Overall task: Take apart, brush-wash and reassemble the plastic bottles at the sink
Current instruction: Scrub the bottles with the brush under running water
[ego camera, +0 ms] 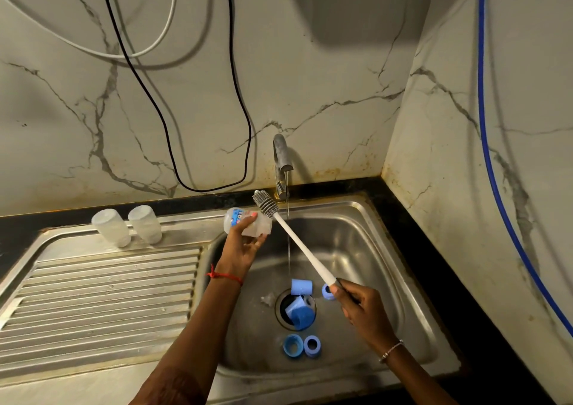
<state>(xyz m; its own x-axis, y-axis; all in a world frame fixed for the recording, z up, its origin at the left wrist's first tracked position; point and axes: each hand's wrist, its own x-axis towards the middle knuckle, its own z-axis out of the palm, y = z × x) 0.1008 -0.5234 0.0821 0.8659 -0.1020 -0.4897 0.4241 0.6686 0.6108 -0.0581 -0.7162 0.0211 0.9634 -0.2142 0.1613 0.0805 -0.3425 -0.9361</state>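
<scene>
My left hand point(248, 243) grips a clear plastic bottle body point(245, 223) with a blue print, held on its side above the sink's left rim. My right hand point(356, 305) holds the end of a long white bottle brush point(297, 243). Its grey bristle head point(265, 203) is outside the bottle, just above its open end. Two clear bottle bodies point(111, 228) point(145, 223) stand upside down at the back of the drainboard. Several blue caps and rings lie in the basin: a cap point(301, 286) and another point(299, 313) at the drain, rings point(293, 346) point(312, 346) in front, one ring point(328, 291) by my right hand.
The tap point(281, 159) runs a thin stream into the steel sink point(366, 240). A ribbed drainboard point(102, 296) lies to the left. Black and white cables hang on the marble wall; a blue hose point(483, 144) runs down the right wall.
</scene>
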